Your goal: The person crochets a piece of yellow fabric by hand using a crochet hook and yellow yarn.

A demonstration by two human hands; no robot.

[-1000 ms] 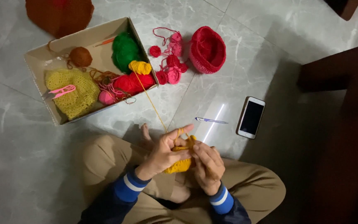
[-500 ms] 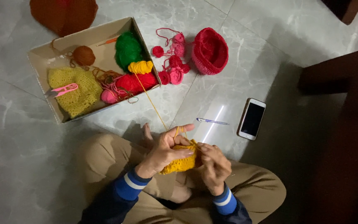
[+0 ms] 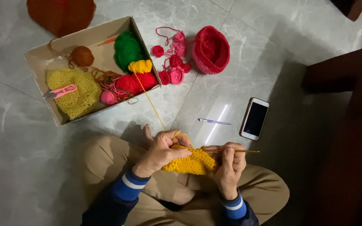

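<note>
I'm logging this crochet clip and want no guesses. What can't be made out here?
Head view only:
- Crochet hook: its tip is hidden by the right hand and the yellow crochet piece.
- Brown fabric: cut off by the top edge.
- Cardboard box: its floor is mostly covered by yarn.
- Phone: screen dark.

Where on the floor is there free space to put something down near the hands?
Bare tile lies between the cardboard box and the left knee, and a smaller patch between the pen and the red crocheted basket. It is crowded beside the box, where small red crochet pieces lie, and right of the pen, where the phone lies.
</note>
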